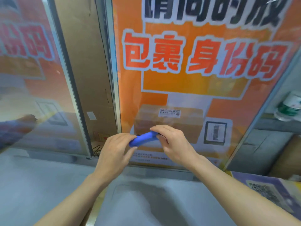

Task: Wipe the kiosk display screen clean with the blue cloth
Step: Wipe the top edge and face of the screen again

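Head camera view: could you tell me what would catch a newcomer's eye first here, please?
The orange kiosk display screen with big red characters fills the centre. Low before it, the left hand and right hand hold a bunched blue cloth between them.

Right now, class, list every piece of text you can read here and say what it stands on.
"包裹 身份码": large red characters on the orange kiosk display screen.
Dark characters at the screen's top: cut off and blurred, unreadable.
Parcel label, barcode, small print behind the hands: too small.
Reflected characters in the left panel: mirrored, blurred.
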{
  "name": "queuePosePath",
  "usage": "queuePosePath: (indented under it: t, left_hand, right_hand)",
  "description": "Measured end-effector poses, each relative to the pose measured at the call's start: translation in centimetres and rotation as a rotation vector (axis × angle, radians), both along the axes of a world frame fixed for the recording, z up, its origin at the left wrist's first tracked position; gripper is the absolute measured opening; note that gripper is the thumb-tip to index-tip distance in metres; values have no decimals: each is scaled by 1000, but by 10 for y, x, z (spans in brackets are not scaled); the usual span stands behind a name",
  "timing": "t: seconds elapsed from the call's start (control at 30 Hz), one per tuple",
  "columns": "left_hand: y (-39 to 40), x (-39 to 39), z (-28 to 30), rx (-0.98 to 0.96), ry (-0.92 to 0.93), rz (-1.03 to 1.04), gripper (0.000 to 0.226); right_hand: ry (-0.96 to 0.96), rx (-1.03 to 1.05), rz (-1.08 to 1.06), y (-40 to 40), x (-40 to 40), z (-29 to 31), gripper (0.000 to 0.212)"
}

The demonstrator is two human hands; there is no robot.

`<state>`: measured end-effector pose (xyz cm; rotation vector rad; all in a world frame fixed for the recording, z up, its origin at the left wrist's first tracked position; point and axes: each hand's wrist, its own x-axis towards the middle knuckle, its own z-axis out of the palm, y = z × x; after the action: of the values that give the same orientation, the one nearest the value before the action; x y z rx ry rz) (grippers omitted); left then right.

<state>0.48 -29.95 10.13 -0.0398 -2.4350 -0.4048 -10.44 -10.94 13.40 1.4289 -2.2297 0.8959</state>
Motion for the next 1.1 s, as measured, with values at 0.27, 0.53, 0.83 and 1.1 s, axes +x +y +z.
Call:
queuePosePath:
  t: [0.27, 0.53, 0.83, 1.1]
  left_hand:
    - [6, -20, 84, 366, 207, -44, 42]
    - [3, -39, 159, 221, 472, -34, 23]
    - [-9, -43, 265, 185, 574, -102, 31]
    - [-21, -59, 363, 63, 710, -6, 18]
  right_hand:
    - [34, -107, -60, 6, -1, 79, 38]
    - [160, -194, -9, 3, 2, 162, 22]
    - [513, -343, -83, -21, -4, 263, 29]
    - [609, -422, -140, -45, -14, 353, 21]
